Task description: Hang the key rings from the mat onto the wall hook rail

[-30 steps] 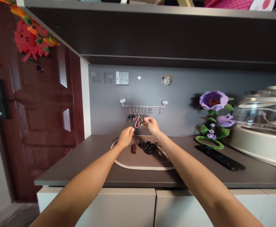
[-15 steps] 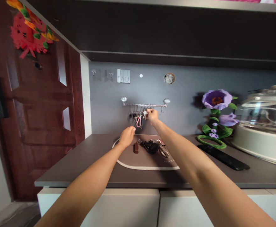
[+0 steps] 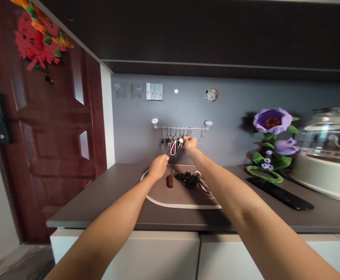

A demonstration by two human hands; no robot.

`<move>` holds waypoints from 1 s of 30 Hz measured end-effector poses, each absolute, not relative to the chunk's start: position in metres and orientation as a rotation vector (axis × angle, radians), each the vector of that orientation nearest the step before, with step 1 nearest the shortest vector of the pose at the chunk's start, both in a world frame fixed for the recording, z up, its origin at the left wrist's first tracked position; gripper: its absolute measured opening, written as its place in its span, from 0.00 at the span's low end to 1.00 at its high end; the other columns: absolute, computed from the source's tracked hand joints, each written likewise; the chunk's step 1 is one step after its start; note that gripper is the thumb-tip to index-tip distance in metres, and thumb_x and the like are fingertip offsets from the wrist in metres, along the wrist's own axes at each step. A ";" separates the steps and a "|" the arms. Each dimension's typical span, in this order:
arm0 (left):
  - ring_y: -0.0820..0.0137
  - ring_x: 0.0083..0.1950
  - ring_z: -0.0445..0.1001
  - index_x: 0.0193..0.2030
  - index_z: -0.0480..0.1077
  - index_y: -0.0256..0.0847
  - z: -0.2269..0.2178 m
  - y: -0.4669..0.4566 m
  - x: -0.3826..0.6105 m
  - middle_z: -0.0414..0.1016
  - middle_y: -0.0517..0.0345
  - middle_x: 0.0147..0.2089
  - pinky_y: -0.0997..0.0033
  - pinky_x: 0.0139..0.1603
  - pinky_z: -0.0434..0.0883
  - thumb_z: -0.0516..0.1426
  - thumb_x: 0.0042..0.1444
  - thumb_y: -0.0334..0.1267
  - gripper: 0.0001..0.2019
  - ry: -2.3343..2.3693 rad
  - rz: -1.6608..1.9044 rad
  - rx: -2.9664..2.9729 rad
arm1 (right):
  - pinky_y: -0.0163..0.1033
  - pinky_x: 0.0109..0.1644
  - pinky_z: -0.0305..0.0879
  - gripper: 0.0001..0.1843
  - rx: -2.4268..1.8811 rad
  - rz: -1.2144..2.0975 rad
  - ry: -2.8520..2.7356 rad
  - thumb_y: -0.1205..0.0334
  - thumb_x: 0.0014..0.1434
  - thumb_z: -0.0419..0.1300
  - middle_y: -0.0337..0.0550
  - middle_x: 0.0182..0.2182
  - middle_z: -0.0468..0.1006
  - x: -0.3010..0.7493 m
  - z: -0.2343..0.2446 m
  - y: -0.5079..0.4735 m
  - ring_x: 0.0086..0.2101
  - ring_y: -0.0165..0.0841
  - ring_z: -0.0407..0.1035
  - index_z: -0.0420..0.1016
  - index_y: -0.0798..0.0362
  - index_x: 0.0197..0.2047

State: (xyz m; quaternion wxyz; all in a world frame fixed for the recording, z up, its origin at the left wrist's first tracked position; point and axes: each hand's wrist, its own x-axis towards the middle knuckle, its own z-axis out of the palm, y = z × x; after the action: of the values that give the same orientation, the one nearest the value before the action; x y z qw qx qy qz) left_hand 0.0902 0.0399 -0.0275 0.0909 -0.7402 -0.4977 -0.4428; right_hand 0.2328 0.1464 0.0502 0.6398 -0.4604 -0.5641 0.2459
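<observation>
Up at the hook rail (image 3: 181, 128), the right hand (image 3: 190, 144) pinches a key (image 3: 181, 141) (level with its hook); the left hand (image 3: 158, 166) hovers loosely curled, empty, above the desk (image 3: 106, 194).

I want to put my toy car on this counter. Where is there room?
The dark countertop is bare between the door and the oval mat. The front strip before the mat is bare too. The mat's back is crowded with keys, and the flower ornament and black bar fill the right.
</observation>
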 end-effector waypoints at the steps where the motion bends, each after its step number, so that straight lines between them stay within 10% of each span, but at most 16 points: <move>1: 0.71 0.34 0.67 0.31 0.65 0.39 -0.028 0.040 0.090 0.70 0.56 0.30 0.72 0.37 0.61 0.42 0.58 0.34 0.12 -1.483 -1.314 -2.201 | 0.33 0.26 0.65 0.10 -1.057 0.559 -1.288 0.56 0.51 0.54 0.38 0.18 0.69 0.234 0.049 0.146 0.21 0.26 0.64 0.68 0.55 0.28; 21: 0.72 0.32 0.67 0.31 0.65 0.39 -0.029 0.040 0.085 0.70 0.57 0.29 0.73 0.34 0.60 0.43 0.58 0.33 0.11 -1.548 -1.289 -2.194 | 0.39 0.48 0.59 0.15 -1.046 0.423 -1.231 0.64 0.47 0.55 0.46 0.41 0.70 0.241 0.027 0.101 0.40 0.32 0.65 0.66 0.54 0.40; 30: 0.72 0.31 0.66 0.33 0.66 0.39 -0.027 0.038 0.083 0.70 0.57 0.29 0.73 0.35 0.61 0.44 0.58 0.35 0.11 -1.581 -1.297 -2.197 | 0.32 0.37 0.62 0.07 -0.934 0.629 -1.844 0.63 0.48 0.56 0.39 0.28 0.73 0.245 -0.003 0.071 0.29 0.26 0.65 0.70 0.56 0.33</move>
State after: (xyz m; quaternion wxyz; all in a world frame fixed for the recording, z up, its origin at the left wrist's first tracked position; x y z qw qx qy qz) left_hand 0.0831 0.0377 -0.0267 0.0700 -0.7301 -0.5256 -0.4311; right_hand 0.2447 0.0712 -0.0029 0.4710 -0.3812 -0.7529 0.2570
